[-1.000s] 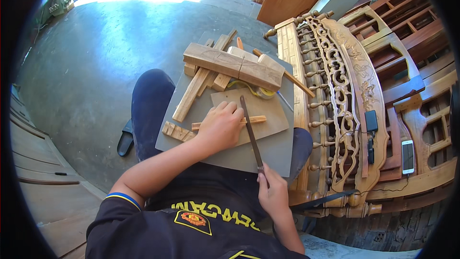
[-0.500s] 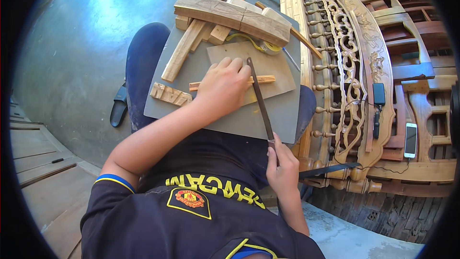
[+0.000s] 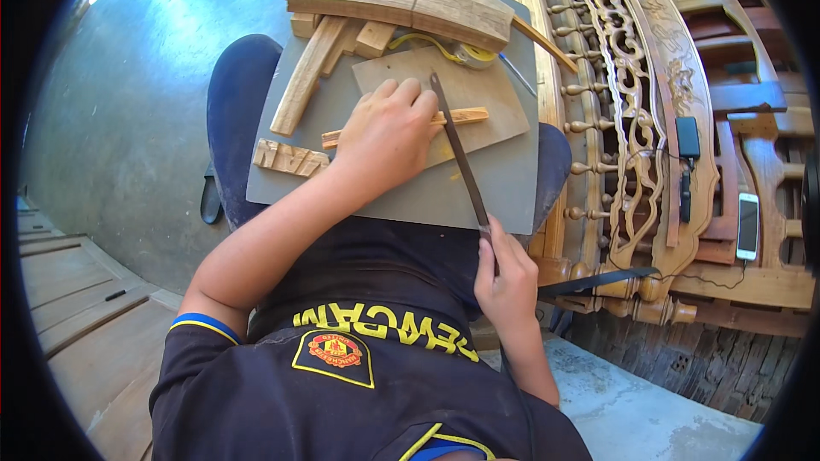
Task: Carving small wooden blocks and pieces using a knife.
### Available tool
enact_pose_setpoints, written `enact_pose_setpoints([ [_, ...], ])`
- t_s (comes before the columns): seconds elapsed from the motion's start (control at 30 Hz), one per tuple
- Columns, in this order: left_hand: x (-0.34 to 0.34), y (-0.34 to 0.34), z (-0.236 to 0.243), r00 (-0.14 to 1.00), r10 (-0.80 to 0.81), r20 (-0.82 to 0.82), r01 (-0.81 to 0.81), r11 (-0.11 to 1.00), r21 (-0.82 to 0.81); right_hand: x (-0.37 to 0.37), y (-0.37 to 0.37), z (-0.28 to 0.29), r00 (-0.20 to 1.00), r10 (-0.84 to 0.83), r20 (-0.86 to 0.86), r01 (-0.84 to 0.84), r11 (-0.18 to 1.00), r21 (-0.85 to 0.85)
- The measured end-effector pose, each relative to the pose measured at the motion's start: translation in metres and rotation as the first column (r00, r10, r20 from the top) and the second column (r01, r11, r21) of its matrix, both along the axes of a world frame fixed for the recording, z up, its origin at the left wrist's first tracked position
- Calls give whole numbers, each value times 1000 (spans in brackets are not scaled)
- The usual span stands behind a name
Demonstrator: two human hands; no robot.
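My left hand (image 3: pixel 389 132) has its fingers closed round a narrow wooden strip (image 3: pixel 469 114), pressed on a plywood piece (image 3: pixel 504 111) atop a grey board (image 3: pixel 500 205) across my lap. My right hand (image 3: pixel 504 273) grips the lower end of a long dark metal file (image 3: pixel 468 176), which lies diagonally across the strip just right of my left fingers. A carved wooden block (image 3: pixel 282 158) is left of my wrist. Behind are wooden pieces (image 3: pixel 303 81), a long marked beam (image 3: pixel 397 4) and a yellow tape measure (image 3: pixel 470 57).
At my right stand carved, turned-spindle furniture parts (image 3: pixel 688 81), carrying a white phone (image 3: pixel 747 226) and a black adapter (image 3: pixel 688 137) with cables. A black sandal (image 3: pixel 211 198) is on the concrete floor (image 3: pixel 128 145). Wooden panels (image 3: pixel 85 299) lie lower left.
The view has tilted, so the board sits higher in the picture. My right hand and the file have shifted slightly on the strip; my left hand still grips it.
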State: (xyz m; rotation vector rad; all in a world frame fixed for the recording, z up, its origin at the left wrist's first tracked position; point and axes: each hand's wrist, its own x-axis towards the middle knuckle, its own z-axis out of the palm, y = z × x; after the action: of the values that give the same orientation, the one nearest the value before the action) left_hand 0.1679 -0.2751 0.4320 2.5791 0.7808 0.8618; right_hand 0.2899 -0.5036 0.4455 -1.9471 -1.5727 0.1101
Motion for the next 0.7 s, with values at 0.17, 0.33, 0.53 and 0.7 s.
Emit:
enact_pose_setpoints([
  [0.17, 1, 0, 0, 1000, 13, 18, -13, 1000, 1, -3, 35, -4, 1000, -23, -3, 23, 999, -31],
  [0.33, 4, -8, 2, 999, 46, -16, -46, 999, -11, -8, 14, -2, 999, -22, 39, 21, 1000, 10],
  [0.53, 3, -6, 0, 1000, 17, -1, -17, 1000, 14, -7, -7, 5, 999, -48, -7, 47, 997, -53],
  [0.7, 4, -5, 3, 1000, -15, -23, 16, 1000, 17, -5, 30, -6, 999, -47, -5, 47, 997, -56],
])
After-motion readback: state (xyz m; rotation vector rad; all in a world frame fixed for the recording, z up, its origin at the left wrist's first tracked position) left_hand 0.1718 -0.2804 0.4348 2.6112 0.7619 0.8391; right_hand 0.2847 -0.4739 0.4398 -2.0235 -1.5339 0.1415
